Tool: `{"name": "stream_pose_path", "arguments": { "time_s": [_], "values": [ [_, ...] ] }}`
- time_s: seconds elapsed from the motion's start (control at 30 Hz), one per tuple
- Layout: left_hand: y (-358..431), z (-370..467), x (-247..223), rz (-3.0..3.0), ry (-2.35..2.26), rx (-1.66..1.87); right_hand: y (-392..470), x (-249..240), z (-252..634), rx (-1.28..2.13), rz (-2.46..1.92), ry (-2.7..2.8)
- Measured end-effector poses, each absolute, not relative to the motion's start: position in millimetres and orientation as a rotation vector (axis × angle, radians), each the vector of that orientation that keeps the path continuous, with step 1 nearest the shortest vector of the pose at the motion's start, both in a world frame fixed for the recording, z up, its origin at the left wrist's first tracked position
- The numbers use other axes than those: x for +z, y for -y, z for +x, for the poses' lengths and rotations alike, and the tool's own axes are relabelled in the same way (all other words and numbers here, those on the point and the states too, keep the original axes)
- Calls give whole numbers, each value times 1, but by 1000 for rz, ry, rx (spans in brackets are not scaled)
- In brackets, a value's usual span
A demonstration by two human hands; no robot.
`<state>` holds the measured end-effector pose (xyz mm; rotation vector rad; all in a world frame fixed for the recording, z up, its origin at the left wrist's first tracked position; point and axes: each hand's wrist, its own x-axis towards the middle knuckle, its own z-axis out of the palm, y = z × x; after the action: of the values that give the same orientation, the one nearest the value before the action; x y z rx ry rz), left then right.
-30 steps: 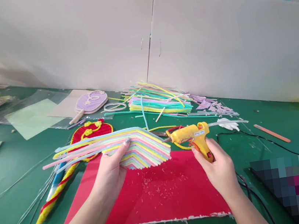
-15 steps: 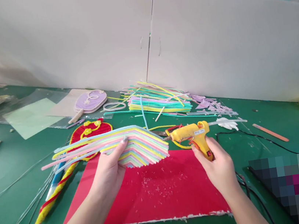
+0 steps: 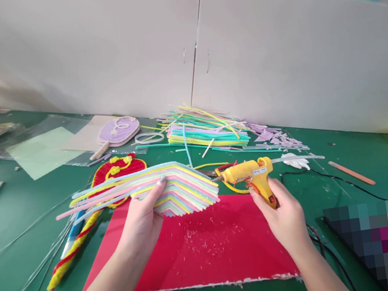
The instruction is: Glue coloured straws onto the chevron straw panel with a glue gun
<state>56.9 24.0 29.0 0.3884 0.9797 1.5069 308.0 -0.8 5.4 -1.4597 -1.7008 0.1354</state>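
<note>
Between its thumb and fingers, my left hand (image 3: 147,222) grips a panel of bent pastel pipe cleaners (image 3: 185,185), laid side by side in pink, yellow, blue, green and white. Their long loose ends stick out to the left. My right hand (image 3: 284,210) is wrapped around the handle of a yellow hot glue gun (image 3: 250,173), with a clear glue stick (image 3: 300,157) jutting from its back. The gun's nozzle is at the panel's upper right edge; I cannot tell if it touches. Both are held above a red sheet (image 3: 209,254) sprinkled with pale scraps.
Behind lies a heap of coloured pipe cleaners (image 3: 208,133). A red and yellow fan (image 3: 74,249) and a purple fan (image 3: 118,132) are at left. A black cable (image 3: 328,175), an orange stick (image 3: 351,172) and a pixelated dark object (image 3: 384,244) are at right. White panels (image 3: 94,49) stand behind.
Almost nothing differs. The view has shifted very slightly; both hands keep their grips, and the nozzle stays at the panel's right edge.
</note>
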Motion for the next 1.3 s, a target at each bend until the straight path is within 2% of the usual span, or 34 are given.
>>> {"name": "stream_pose_path", "arguments": {
  "time_s": [0.7, 1.3],
  "values": [
    [-22, 58, 21, 429, -932, 1417, 0, 7, 306, 143, -1468, 1698],
    [-24, 54, 24, 425, -957, 1484, 0, 7, 307, 87, -1479, 1715]
  ]
}}
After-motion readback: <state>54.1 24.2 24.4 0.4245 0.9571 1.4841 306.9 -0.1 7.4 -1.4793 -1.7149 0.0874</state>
